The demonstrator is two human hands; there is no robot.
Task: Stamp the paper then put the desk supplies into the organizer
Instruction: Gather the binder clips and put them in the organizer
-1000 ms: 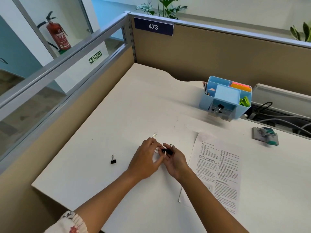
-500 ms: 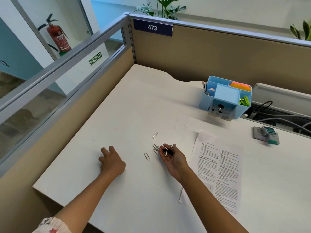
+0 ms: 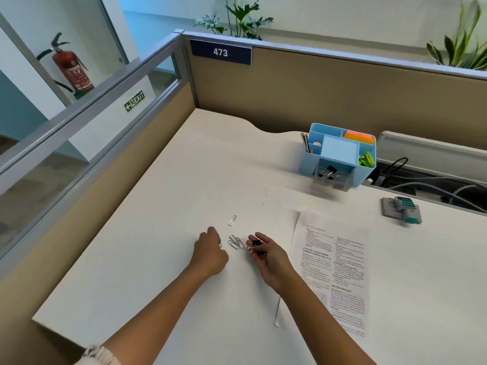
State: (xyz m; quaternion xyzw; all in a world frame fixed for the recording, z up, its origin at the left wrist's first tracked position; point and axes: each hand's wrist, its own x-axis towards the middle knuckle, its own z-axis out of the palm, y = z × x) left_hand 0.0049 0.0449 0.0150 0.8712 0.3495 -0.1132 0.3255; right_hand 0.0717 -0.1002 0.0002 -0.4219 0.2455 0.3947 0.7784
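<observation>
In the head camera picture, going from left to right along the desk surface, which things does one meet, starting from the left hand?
Left hand → pile of paper clips → right hand, holding a black binder clip → printed paper → stamp.

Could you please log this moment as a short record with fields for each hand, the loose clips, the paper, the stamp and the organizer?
left hand: closed, knuckles up, on desk beside clip pile
right hand: palm up, cupping black binder clips
paper clips: small pile between hands; one apart, farther back
paper: flat, right of hands
stamp: desk, far right
organizer: blue, back of desk
</observation>
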